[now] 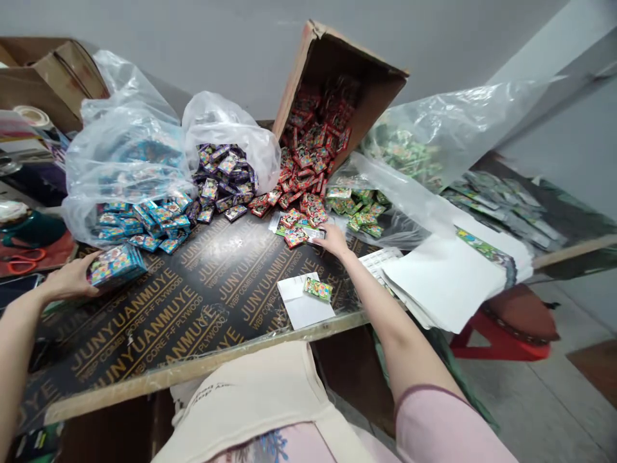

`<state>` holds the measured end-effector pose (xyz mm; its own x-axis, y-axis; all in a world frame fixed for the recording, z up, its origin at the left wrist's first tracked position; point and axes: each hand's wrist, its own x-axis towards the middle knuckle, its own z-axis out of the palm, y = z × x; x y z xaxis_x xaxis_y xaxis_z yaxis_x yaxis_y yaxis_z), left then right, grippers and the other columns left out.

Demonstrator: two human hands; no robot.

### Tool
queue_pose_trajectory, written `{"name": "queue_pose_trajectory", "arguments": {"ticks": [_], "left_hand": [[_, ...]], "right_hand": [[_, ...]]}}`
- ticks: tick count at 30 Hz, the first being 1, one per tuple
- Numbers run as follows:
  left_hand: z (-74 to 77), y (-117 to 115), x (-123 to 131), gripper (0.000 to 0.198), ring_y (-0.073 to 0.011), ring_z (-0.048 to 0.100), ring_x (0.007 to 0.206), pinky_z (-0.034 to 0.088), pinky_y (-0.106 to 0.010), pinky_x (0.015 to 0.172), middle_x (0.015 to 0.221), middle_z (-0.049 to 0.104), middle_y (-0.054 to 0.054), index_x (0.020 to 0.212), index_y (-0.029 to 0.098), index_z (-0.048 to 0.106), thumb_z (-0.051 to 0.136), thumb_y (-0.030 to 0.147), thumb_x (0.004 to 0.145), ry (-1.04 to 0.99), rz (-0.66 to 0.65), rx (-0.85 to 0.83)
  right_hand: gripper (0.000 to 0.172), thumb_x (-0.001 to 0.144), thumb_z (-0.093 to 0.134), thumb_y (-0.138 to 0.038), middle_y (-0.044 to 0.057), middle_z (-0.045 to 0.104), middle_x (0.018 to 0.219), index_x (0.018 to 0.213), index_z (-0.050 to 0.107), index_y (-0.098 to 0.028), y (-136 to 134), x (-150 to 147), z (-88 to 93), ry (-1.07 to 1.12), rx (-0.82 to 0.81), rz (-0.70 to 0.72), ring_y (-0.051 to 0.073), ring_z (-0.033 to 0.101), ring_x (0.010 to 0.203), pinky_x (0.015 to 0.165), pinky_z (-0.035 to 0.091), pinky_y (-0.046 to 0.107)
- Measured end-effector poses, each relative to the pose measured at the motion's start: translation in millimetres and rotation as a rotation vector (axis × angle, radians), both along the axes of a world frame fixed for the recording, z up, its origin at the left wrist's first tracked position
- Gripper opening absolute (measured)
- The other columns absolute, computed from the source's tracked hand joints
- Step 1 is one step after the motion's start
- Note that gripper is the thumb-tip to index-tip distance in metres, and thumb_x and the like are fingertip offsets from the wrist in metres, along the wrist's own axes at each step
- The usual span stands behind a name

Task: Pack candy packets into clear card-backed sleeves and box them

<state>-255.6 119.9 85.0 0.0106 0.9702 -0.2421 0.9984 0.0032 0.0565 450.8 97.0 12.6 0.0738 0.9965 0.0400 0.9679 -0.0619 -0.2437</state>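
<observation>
My left hand (72, 278) is wrapped round the end of a stack of small blue printed boxes (118, 265) at the table's left side. My right hand (332, 240) is closed at the edge of a flat white-and-green packet (315, 233), its fingertips partly hidden. Small red boxes (295, 238) lie on and beside that packet. Nearer to me, one small green box (318, 289) rests on a folded sheet of white paper (299, 313).
Loose blue boxes (164, 218) and purple boxes (224, 173) spill from plastic bags. A tipped cardboard box (380, 90) pours out red boxes. Green boxes (361, 209) lie in another bag. White sheets (434, 276) overhang the front edge; red scissors (26, 260) lie far left.
</observation>
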Motion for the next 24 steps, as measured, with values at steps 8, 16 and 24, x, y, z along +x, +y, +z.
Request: {"name": "queue_pose_trajectory", "arguments": {"ticks": [8, 16, 24], "left_hand": [[16.6, -16.3, 27.5, 0.097, -0.0376, 0.033, 0.136, 0.022, -0.059, 0.104, 0.150, 0.035, -0.014, 0.147, 0.029, 0.013, 0.058, 0.063, 0.067, 0.083, -0.005, 0.192], [-3.3, -72.5, 159.5, 0.061, -0.0258, 0.054, 0.119, 0.039, -0.040, 0.104, 0.128, 0.059, -0.012, 0.119, 0.017, 0.060, 0.060, 0.060, 0.076, -0.589, -0.232, 0.249], [-37.7, -126.5, 238.3, 0.043, -0.0243, 0.060, 0.112, 0.043, -0.041, 0.102, 0.120, 0.065, -0.011, 0.116, 0.021, 0.064, 0.067, 0.040, 0.078, -0.931, -0.288, 0.019]], "right_hand": [[0.060, 0.091, 0.048, -0.043, 0.023, 0.041, 0.142, 0.140, 0.039, -0.010, 8.7, -16.0, -13.6, -0.174, -0.099, 0.304, 0.033, 0.039, 0.131, 0.105, 0.033, 0.043], [0.047, 0.096, 0.029, -0.027, 0.028, 0.055, 0.123, 0.134, 0.044, -0.004, 8.2, -31.1, -8.6, -0.279, -0.153, 0.372, 0.033, 0.056, 0.108, 0.088, 0.043, 0.042], [0.056, 0.094, 0.036, -0.030, 0.022, 0.057, 0.124, 0.146, 0.028, -0.011, 22.2, -25.8, -1.3, -0.344, -0.135, 0.302, 0.030, 0.059, 0.106, 0.085, 0.045, 0.039]]}}
